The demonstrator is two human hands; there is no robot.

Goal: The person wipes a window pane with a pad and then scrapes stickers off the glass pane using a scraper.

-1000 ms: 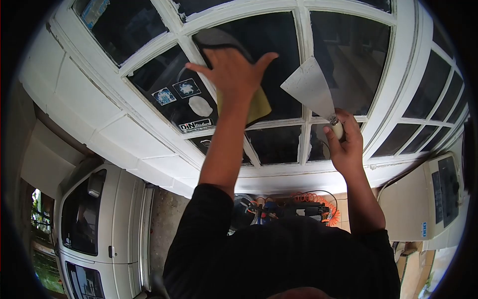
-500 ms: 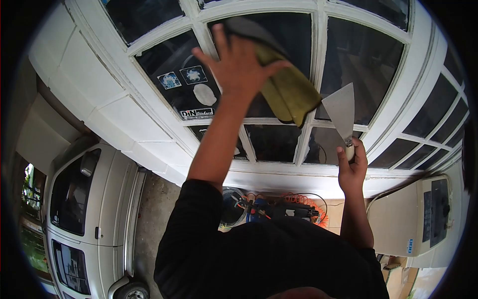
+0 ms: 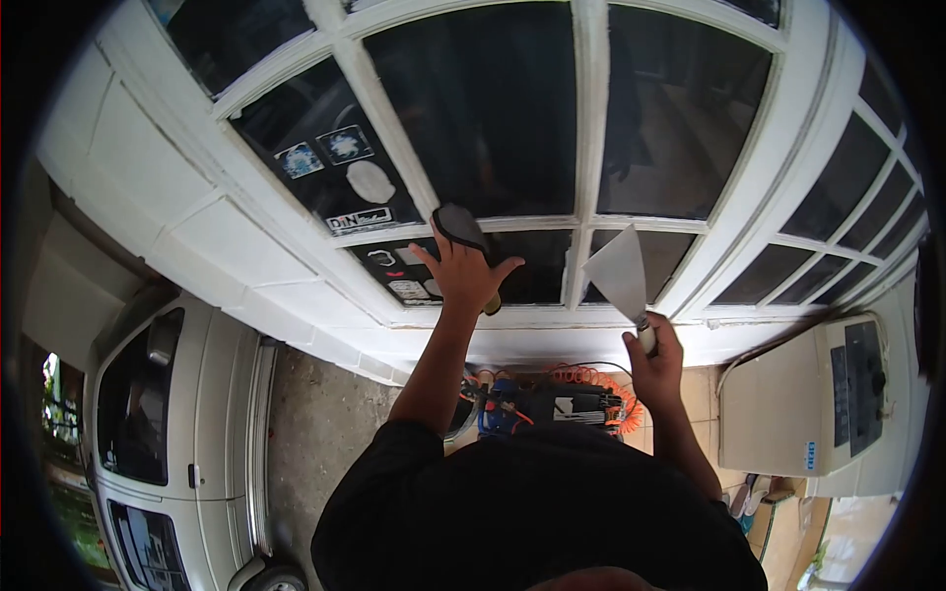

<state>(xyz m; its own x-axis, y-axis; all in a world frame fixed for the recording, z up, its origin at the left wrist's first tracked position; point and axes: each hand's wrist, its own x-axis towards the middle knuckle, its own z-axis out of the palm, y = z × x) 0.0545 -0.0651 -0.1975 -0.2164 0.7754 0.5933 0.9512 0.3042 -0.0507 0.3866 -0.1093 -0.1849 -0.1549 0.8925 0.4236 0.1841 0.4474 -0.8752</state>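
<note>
My left hand (image 3: 467,276) lies spread against the lower part of the white-framed window (image 3: 585,128), pressing on a cloth (image 3: 460,227). The cloth's grey side pokes out above the fingers, and a bit of olive green shows below the palm; the rest is hidden behind the hand. On the right, my right hand (image 3: 655,362) is closed round the pale handle of a putty knife (image 3: 621,271). Its wide metal blade points up and stands in front of a lower pane. Stickers (image 3: 345,146) and whitish patches mark the panes left of my left hand.
Beneath the window are a dark machine (image 3: 576,406) with blue parts and an orange coiled hose (image 3: 623,414). A white washing machine (image 3: 778,399) stands at the right. To the left, a silver van (image 3: 212,394) is parked on the concrete floor (image 3: 315,424).
My left hand and the cloth have moved down from the large middle pane to the lower small panes. The cloth now looks bunched under the hand. My right hand still holds the putty knife, lower in view.
</note>
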